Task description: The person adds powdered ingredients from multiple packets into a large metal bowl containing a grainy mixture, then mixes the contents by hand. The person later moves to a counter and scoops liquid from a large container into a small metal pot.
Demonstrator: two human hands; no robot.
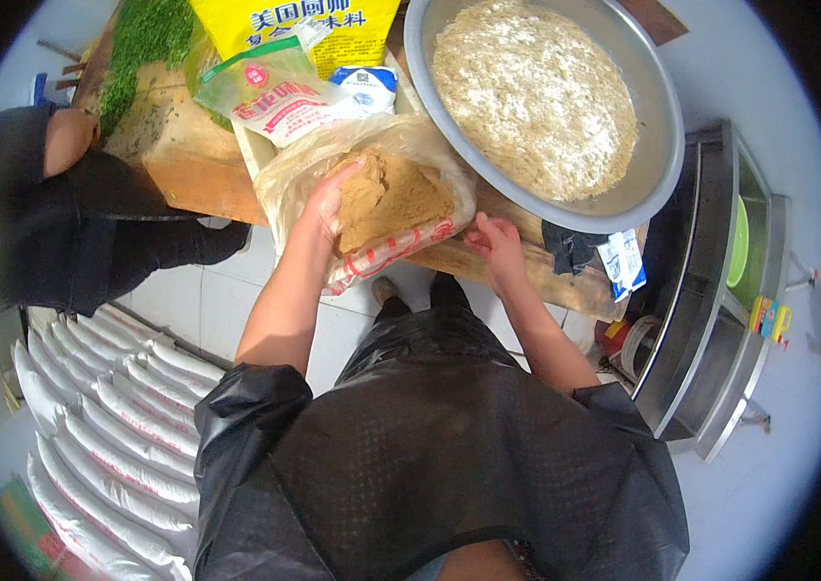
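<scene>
My left hand [332, 200] reaches into an open plastic bag [287, 174] of brown powder [410, 200], with its fingers on the powder's left side; whether they grip any of it is hard to tell. My right hand [491, 240] is beside the bag's right edge, over the front edge of the wooden table [199, 192], with its fingers curled; whether they pinch the bag's rim cannot be made out. Up and right of it stands a large metal basin [661, 145] holding a pale, shredded-looking mixture [534, 102] topped with patches of white powder.
Behind the bag lie a clear printed bag [272, 94], a blue-and-white packet [367, 88] and a yellow bag [352, 43]. Chopped greens [149, 43] cover the back left. Another person's arm [69, 141] is at left. White sacks [134, 421] are stacked lower left; metal shelving [715, 290] stands right.
</scene>
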